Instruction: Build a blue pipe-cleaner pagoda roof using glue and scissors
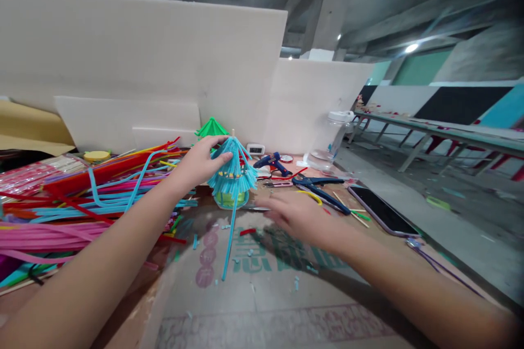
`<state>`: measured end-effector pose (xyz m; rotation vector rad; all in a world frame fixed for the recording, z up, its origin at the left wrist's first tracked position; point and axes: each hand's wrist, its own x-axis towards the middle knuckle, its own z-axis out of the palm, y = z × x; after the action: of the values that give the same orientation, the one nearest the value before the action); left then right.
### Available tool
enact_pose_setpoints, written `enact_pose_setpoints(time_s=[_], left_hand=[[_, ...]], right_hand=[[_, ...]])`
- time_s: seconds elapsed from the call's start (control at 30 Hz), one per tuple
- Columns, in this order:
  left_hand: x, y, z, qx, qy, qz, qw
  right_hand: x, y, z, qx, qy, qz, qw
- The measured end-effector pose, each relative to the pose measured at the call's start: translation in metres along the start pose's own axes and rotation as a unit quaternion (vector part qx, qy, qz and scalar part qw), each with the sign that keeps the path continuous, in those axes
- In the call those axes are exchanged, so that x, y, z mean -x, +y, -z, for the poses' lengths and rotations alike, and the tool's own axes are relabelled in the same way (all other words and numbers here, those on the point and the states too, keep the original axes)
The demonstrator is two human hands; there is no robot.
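Left hand (pixel 204 159) closed, its thumb against the front of the peaked roof, a person grips the top of a blue tiered model (pixel 231 177) at the center of the frame; the fingers behind the roof are hidden. The right hand (pixel 297 217), blurred, hangs just beside the model, right of center, fingers loosely extended and nothing visible in them. A wooden stick tip (pixel 233 132) pokes from the model's peak, and a long blue strip (pixel 230 242) slants down from it toward the bottom of the frame. Beneath lies a printed sheet (pixel 229 300) dotted with blue clippings and a red scrap (pixel 248 232), spread over the worktop (pixel 137 300).

Behind the left hand rises a green peaked model (pixel 210 127). Near the center right sit a white digital clock (pixel 256 149), a blue glue gun (pixel 273 162) and a dark-handled cutting tool (pixel 323 192), with a phone (pixel 382 210) farther right and a clear bottle (pixel 331 142) at the worktop's far edge. Pink strips (pixel 53 237) and other colored strips fill the left of the frame. White panels (pixel 143 49) stand across the back; at right, a long table (pixel 446 128) crosses the room.
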<state>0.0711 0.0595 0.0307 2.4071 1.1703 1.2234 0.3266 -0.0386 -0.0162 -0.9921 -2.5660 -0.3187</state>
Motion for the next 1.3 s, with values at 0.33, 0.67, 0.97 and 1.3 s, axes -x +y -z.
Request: enact_pose_setpoints(time_s=[0.33,0.67,0.97,1.3], left_hand=[[-0.001,0.0,0.002,0.027,-0.002,-0.01,1.0],[0.002,0.014,0.011,-0.004,0.018,-0.027,0.999],[0.003,0.017,0.016,0.011,0.001,-0.021,1.0],[0.0,0.009,0.013,0.081,0.012,0.003,0.997]], right_hand=[[-0.031,-0.041,-0.023,0.009,-0.041,0.104,0.994],[-0.024,-0.043,0.014,-0.158,0.171,-0.045,0.972],[-0.049,-0.018,0.005,-0.457,0.163,-0.206,0.85],[-0.032,0.034,-0.007,-0.153,0.029,-0.294,0.943]])
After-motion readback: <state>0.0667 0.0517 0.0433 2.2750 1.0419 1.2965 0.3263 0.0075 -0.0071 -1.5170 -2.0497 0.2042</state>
